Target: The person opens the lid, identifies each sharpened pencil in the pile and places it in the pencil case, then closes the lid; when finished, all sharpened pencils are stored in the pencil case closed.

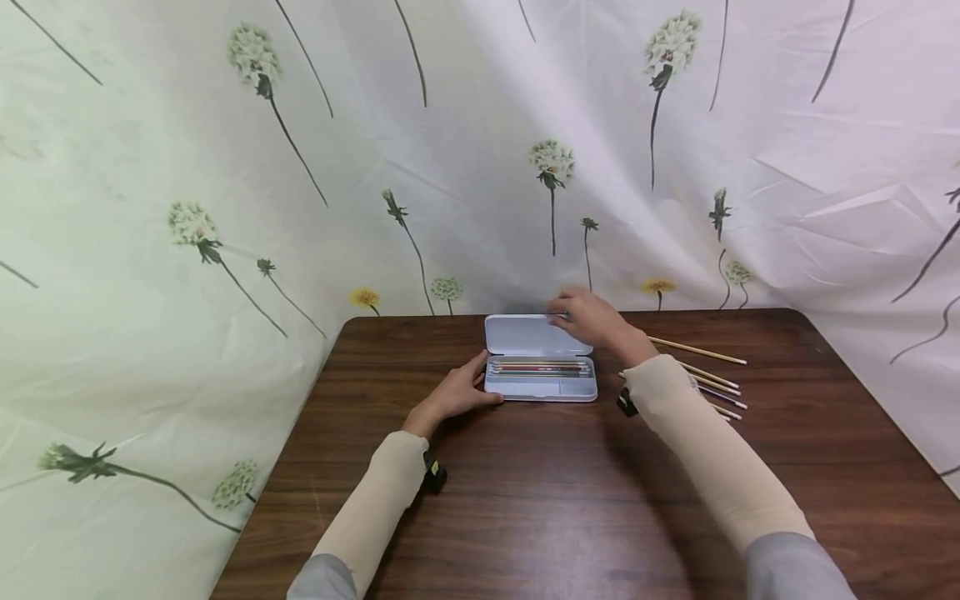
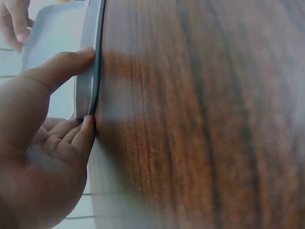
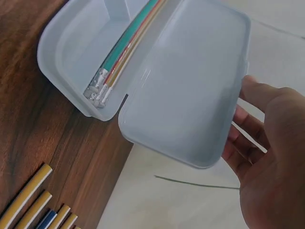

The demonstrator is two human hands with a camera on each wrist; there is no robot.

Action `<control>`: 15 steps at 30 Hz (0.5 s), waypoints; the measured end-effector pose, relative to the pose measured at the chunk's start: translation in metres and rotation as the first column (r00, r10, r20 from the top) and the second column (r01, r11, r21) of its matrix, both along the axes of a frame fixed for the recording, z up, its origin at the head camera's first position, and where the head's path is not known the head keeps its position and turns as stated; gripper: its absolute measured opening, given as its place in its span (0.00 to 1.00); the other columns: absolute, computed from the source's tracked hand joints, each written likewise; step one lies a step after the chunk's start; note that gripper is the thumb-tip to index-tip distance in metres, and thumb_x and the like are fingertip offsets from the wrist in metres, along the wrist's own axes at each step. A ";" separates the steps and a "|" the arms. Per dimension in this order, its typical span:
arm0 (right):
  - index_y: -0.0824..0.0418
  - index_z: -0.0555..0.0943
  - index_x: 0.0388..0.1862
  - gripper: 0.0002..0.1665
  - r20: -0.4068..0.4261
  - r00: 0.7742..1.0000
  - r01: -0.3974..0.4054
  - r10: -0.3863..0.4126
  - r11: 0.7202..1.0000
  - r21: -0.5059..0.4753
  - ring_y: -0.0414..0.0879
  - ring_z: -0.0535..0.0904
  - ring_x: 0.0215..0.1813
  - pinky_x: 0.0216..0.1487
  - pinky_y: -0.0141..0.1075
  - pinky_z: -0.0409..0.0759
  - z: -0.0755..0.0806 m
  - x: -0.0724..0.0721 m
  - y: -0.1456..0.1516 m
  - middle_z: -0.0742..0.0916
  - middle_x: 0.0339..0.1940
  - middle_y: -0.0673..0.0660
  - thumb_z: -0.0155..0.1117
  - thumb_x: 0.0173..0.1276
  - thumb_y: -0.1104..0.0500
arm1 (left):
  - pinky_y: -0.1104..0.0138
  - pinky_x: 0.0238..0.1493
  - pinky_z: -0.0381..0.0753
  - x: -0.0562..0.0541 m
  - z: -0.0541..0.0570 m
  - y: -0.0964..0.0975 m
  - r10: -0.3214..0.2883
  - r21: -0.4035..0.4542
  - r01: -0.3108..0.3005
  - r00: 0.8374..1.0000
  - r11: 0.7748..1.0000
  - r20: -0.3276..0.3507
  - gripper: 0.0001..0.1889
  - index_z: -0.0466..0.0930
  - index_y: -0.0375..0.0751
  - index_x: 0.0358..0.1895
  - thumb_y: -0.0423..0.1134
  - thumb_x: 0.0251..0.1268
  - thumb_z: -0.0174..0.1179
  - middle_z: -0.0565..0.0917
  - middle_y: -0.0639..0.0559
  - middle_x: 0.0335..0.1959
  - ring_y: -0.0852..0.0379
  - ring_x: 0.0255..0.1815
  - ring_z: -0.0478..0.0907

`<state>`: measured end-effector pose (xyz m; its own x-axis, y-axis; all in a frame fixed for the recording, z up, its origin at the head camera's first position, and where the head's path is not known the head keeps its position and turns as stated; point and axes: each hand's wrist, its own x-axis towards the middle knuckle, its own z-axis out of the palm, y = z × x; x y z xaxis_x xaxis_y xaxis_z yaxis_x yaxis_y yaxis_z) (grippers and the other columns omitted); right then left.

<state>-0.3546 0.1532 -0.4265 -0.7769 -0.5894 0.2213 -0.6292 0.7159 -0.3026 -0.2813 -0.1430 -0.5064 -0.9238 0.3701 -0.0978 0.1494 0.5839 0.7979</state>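
Note:
A light-blue plastic pencil case point(image 1: 525, 389) lies near the table's far edge with its lid point(image 1: 520, 335) raised on the back hinge. Several pencils point(image 3: 128, 45), some green, red and gold with clear-white ends, lie in its long compartment. My left hand point(image 1: 459, 392) grips the case's left end, thumb on the front wall point(image 2: 86, 90) and fingers round the side. At the lid's far edge, my right hand point(image 3: 274, 129) holds the rim between thumb and fingers, the fingers partly behind the lid.
Several loose pencils point(image 1: 697, 347), yellow and dark blue, lie on the brown wooden table point(image 1: 525, 500) right of the case, partly behind the right forearm. A white curtain point(image 1: 465, 183) printed with dandelions hangs directly behind the table's far edge.

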 end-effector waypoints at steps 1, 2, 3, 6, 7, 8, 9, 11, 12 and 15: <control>0.59 0.90 0.57 0.14 -0.012 1.000 -0.016 0.016 1.000 -0.006 0.52 0.83 0.51 0.54 0.49 0.85 0.001 0.002 -0.001 0.88 0.51 0.57 0.65 0.81 0.55 | 0.55 0.82 0.71 0.000 0.000 0.000 0.001 -0.003 -0.001 1.000 1.000 0.000 0.54 0.47 0.40 0.88 0.39 0.68 0.75 0.53 0.42 0.89 0.45 0.85 0.63; 0.58 0.91 0.55 0.13 -0.023 0.999 -0.032 0.032 0.999 -0.009 0.50 0.83 0.48 0.51 0.47 0.85 0.001 0.004 -0.002 0.88 0.48 0.56 0.65 0.82 0.54 | 0.55 0.82 0.71 0.000 0.000 0.000 0.001 -0.005 -0.001 1.000 1.000 0.000 0.54 0.47 0.40 0.88 0.40 0.68 0.75 0.53 0.43 0.89 0.45 0.85 0.63; 0.57 0.91 0.52 0.13 -0.025 0.999 -0.046 0.046 0.999 -0.015 0.48 0.83 0.46 0.48 0.46 0.84 0.001 0.006 -0.003 0.88 0.46 0.54 0.65 0.82 0.53 | 0.55 0.82 0.71 -0.001 0.000 0.000 0.001 -0.005 -0.001 1.000 1.000 -0.002 0.54 0.46 0.40 0.88 0.40 0.68 0.75 0.53 0.43 0.89 0.45 0.85 0.63; 0.53 0.91 0.47 0.11 0.008 0.995 -0.095 0.095 0.995 -0.031 0.44 0.82 0.41 0.44 0.43 0.84 -0.002 0.015 -0.006 0.88 0.43 0.51 0.65 0.82 0.52 | 0.53 0.82 0.71 -0.001 0.000 -0.001 0.004 -0.003 -0.004 1.000 1.000 -0.009 0.55 0.44 0.39 0.88 0.41 0.68 0.75 0.55 0.42 0.88 0.44 0.84 0.64; 0.52 0.91 0.46 0.10 0.029 0.993 -0.109 0.110 0.993 -0.034 0.44 0.82 0.41 0.44 0.43 0.85 -0.003 0.018 -0.007 0.88 0.43 0.50 0.65 0.81 0.52 | 0.53 0.83 0.71 -0.001 0.000 -0.001 0.008 -0.009 -0.008 1.000 1.000 -0.011 0.56 0.44 0.38 0.88 0.41 0.68 0.75 0.55 0.42 0.88 0.44 0.85 0.63; 0.52 0.90 0.45 0.09 0.056 0.991 -0.123 0.125 0.992 -0.037 0.43 0.83 0.42 0.45 0.43 0.86 -0.005 0.022 -0.008 0.89 0.44 0.49 0.66 0.81 0.51 | 0.52 0.83 0.70 -0.001 0.000 -0.001 0.013 -0.017 -0.013 1.000 1.000 -0.011 0.56 0.44 0.38 0.88 0.42 0.68 0.75 0.55 0.41 0.88 0.44 0.84 0.63; 0.52 0.89 0.45 0.08 0.082 0.986 -0.142 0.145 0.989 -0.040 0.44 0.84 0.44 0.47 0.44 0.87 -0.008 0.025 -0.009 0.89 0.44 0.50 0.66 0.81 0.52 | 0.52 0.83 0.70 -0.001 0.000 -0.001 0.017 -0.023 -0.017 1.000 1.000 -0.008 0.57 0.43 0.37 0.88 0.42 0.68 0.76 0.55 0.41 0.88 0.43 0.84 0.63; 0.54 0.89 0.51 0.08 0.127 0.974 -0.181 0.186 0.982 -0.043 0.47 0.87 0.49 0.54 0.48 0.88 -0.014 0.032 -0.011 0.90 0.50 0.52 0.66 0.81 0.54 | 0.52 0.83 0.70 0.000 0.000 -0.002 0.023 -0.041 -0.023 1.000 0.999 0.001 0.57 0.43 0.37 0.88 0.44 0.67 0.76 0.53 0.40 0.88 0.43 0.84 0.63; 0.55 0.88 0.55 0.11 0.140 0.969 -0.199 0.202 0.979 -0.037 0.49 0.87 0.54 0.58 0.49 0.88 -0.018 0.035 -0.011 0.90 0.55 0.53 0.65 0.81 0.55 | 0.52 0.83 0.70 0.000 0.000 -0.002 0.026 -0.051 -0.026 1.000 0.998 0.006 0.58 0.42 0.38 0.88 0.44 0.67 0.76 0.52 0.40 0.88 0.43 0.84 0.63; 0.59 0.82 0.71 0.21 0.155 0.951 -0.265 0.266 0.964 -0.027 0.54 0.85 0.65 0.66 0.53 0.85 -0.030 0.044 -0.013 0.85 0.71 0.58 0.58 0.84 0.60 | 0.52 0.83 0.70 0.000 0.000 -0.002 0.024 -0.059 -0.023 1.000 0.998 0.011 0.58 0.42 0.38 0.88 0.46 0.68 0.75 0.49 0.40 0.89 0.42 0.84 0.63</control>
<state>-0.3107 0.1398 -0.4570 -0.6178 -0.7781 0.1133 -0.7408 0.5277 -0.4157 -0.2810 -0.1448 -0.5066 -0.9309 0.3416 -0.1296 0.1261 0.6334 0.7635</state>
